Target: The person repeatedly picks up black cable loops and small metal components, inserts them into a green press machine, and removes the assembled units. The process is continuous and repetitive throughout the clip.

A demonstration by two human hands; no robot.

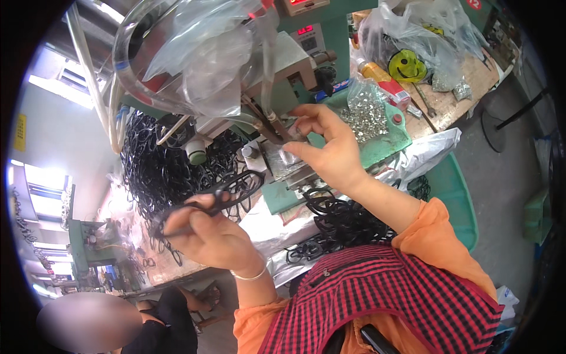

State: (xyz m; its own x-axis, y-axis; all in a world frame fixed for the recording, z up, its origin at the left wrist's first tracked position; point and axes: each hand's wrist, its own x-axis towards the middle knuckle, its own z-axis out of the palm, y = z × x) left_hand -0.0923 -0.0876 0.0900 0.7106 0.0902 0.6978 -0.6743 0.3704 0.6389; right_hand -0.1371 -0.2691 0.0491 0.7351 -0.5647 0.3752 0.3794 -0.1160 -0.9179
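Note:
A black plastic eyeglass frame (246, 184) is gripped in my left hand (206, 233), fingers closed round one end and the rims pointing toward the machine. My right hand (333, 147) is at the green bench machine's metal fixture (283, 159), just below its working head (271, 127). Thumb and forefinger are apart and curved, and I see nothing held between them. Beyond the right hand, small shiny metal parts (362, 115) lie heaped on a green tray (389, 138).
Black frames (156, 159) are piled left of the machine, and more frames (348, 221) lie near my apron. Clear tubes (118, 88) and a plastic bag (206, 65) hang overhead. A green bin (454, 194) stands to the right. Another person (168, 324) sits at lower left.

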